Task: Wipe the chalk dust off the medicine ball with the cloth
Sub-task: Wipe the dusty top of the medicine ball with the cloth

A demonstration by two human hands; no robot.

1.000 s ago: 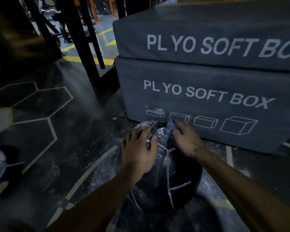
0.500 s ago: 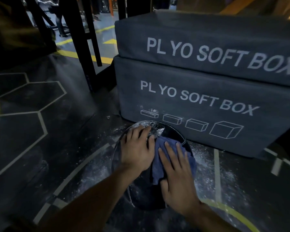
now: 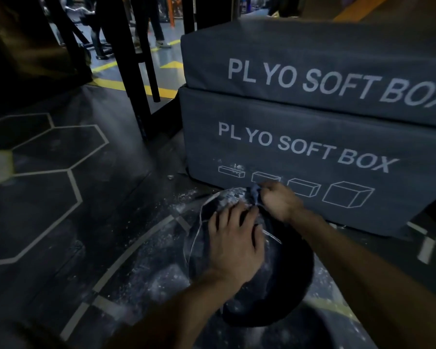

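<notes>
Resting on top of the ball, the left hand lies flat with fingers spread and straight. Head view only. Just beyond its fingertips, the right hand grips a bunched blue cloth against the ball's far upper side, where white chalk dust clings. Ball sits on the dark floor; chalk scattered left of the left hand. Two stacked grey boxes stand just behind the right hand.
</notes>
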